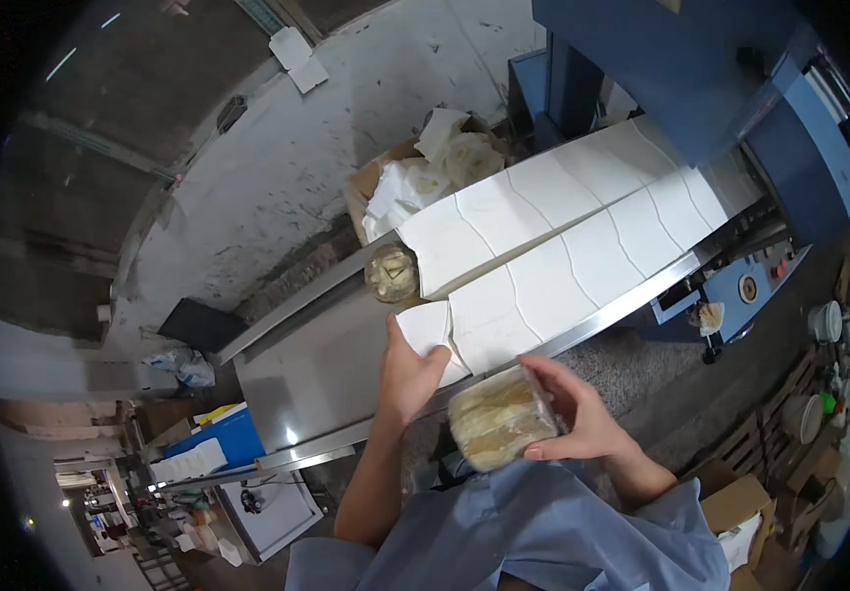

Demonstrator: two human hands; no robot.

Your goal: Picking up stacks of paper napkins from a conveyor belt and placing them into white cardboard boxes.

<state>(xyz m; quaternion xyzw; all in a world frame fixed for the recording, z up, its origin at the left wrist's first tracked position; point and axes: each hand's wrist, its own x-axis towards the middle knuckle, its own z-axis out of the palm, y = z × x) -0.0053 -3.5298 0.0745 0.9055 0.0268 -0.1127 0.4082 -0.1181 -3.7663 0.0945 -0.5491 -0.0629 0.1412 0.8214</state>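
Close, wide fisheye view downward from head height

No legible text, no readable labels, no readable numbers or signs

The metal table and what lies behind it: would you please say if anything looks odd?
Crumpled white material bulges from a cardboard box behind the metal table; it looks untidy beside the two neat rows of white sheets on top.

The left hand (410, 372) touches white sheets (427, 323) while the right hand (584, 412) holds a yellowish plastic-wrapped bundle (501, 419).
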